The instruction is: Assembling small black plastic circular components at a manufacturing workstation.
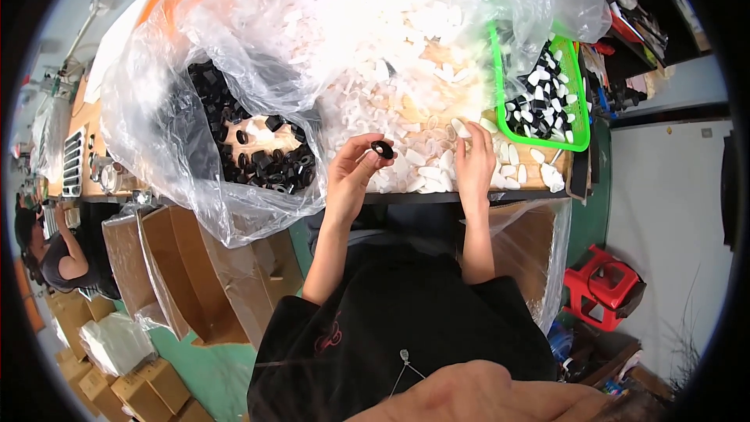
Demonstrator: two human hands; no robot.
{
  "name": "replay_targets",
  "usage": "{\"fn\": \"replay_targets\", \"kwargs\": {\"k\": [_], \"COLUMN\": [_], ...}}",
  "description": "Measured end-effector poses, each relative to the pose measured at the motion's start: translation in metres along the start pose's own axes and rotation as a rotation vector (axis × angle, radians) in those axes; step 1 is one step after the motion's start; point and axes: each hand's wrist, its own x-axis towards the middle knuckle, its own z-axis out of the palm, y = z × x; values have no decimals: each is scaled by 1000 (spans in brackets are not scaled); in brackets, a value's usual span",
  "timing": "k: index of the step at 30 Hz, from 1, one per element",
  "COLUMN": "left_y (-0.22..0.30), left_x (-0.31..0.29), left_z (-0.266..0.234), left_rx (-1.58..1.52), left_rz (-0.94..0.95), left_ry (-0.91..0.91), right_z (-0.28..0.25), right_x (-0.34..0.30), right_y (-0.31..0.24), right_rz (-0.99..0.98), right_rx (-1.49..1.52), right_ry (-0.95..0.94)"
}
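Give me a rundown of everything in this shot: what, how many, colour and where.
Ring: one, black, between thumb and fingers
Table: one, wood-coloured, before the person
Small pieces: many, white, spread over the table
Plastic bag: one, clear, left of the hands
Loose parts: many, black, inside the bag
Basket: one, green, right end of table
Mixed pieces: many, black and white, in the basket
Stool: one, red, lower right
Open carton: at least one, brown, lower left
Closed boxes: several, brown, bottom left
Co-worker: one, dark clothing, far left
Left hand: one, bare, holding the ring
Right hand: one, bare, at a white piece; grip unclear
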Motion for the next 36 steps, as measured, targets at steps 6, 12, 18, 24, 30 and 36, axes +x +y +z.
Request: {"fn": "replay_targets", "kwargs": {"k": [6,12,18,24,30,36], "left_y": [-1,-3,-2,-1,-2,-7], "left_x": [-1,-5,-4,-4,-6,-7], "left_z": [9,15,16,18,13,22], "left_rx": [21,29,75,150,378,337], "left_rz": [54,94,134,157,255,287], "left_ry": [24,0,-10,21,38,156], "right_z": [-27,-25,-27,-27,-29,-22], "right_x": [-11,-5,-3,0,0,-13], "right_y": [-72,-105,-104,-105,-109,-105], "right_rz": [116,-106,-152,-158,-209,-51], "right_rx": [846,768,690,658,650,816], "right_ry": [-90,-78,-47,-86,-169,-58]}}
